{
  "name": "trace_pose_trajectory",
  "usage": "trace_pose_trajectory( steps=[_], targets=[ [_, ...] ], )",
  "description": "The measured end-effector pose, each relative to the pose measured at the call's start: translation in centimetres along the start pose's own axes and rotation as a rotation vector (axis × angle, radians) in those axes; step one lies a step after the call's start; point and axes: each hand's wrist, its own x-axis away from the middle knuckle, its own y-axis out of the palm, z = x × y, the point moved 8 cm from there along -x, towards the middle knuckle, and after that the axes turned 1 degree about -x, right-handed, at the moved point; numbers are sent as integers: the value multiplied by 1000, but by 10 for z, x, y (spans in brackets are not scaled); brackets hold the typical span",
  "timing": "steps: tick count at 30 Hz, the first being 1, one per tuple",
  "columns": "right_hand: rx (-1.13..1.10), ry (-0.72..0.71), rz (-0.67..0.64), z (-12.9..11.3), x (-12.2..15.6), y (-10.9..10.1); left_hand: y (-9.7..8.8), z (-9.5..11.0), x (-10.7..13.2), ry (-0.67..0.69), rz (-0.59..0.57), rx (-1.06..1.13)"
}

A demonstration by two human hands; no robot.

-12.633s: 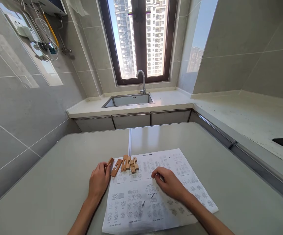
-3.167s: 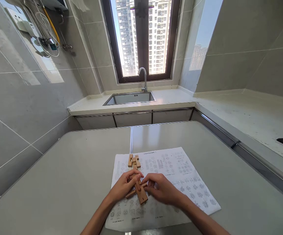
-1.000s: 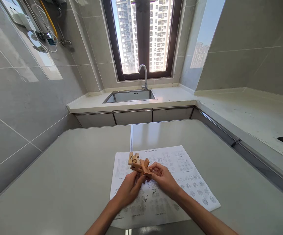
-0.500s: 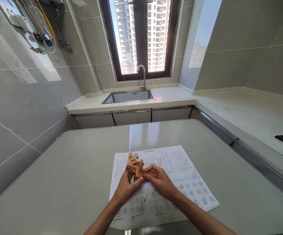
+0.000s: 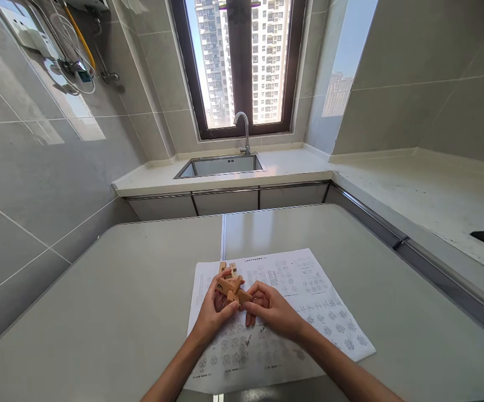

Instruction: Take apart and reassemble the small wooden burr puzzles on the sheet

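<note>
Several notched wooden puzzle pieces [image 5: 234, 290] are joined crosswise between my two hands, above a printed sheet. My left hand [image 5: 213, 312] is wrapped around the cluster from the left, thumb along its near side. From the right, my right hand [image 5: 269, 307] pinches the end of one piece with thumb and index finger. A dark mark shows on the piece at the left. Just beyond the fingers, more pale wooden pieces [image 5: 224, 266] lie at the top left of the instruction sheet [image 5: 292, 279], partly hidden by my left hand. Line drawings of assembly steps cover the sheet.
The sheet rests on a pale glossy table [image 5: 141, 290]. Beyond the table are a counter [image 5: 292, 162], a sink [image 5: 225, 163] and a faucet [image 5: 246, 131] under a window. A tiled wall rises at the left, and another counter [image 5: 426, 190] runs along the right.
The wooden cluster has turned and tilted in my hands. My left fingers have shifted up around it, and lower fingers of my right hand now hang down.
</note>
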Motion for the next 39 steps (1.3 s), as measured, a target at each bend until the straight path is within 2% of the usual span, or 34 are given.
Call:
trace_pose_trajectory(
  steps=[5, 8, 11, 14, 17, 19, 21, 23, 30, 35, 39],
  targets=[
    [50, 115, -157, 9, 2, 14, 0, 1, -1, -27, -11, -43],
    [-27, 173, -156, 13, 2, 13, -6, 0, -3, -68, 33, -82],
    [-189, 234, -75, 16, 1, 1, -17, -1, -6, -105, 144, -137],
    [-348, 241, 48, 17, -1, -20, -33, 0, -9, -86, 274, -125],
    [-532, 205, 247, 21, -3, -49, -51, 4, -9, -38, 389, -148],
    [-641, 133, 406, 23, -3, -72, -60, 7, -9, -35, 417, -250],
    [-730, 48, 524, 23, -2, -93, -63, 11, -11, -53, 401, -395],
    [-751, -18, 589, 21, -1, -109, -63, 16, -15, -49, 368, -532],
    [-767, -180, 680, 2, 2, -148, -45, 38, -38, 199, 178, -930],
    [-757, -228, 666, -12, 8, -164, -45, 27, -36, 255, 70, -1040],
    [-722, -220, 645, -14, 9, -161, -44, 14, -30, 247, -12, -1076]
  ],
)
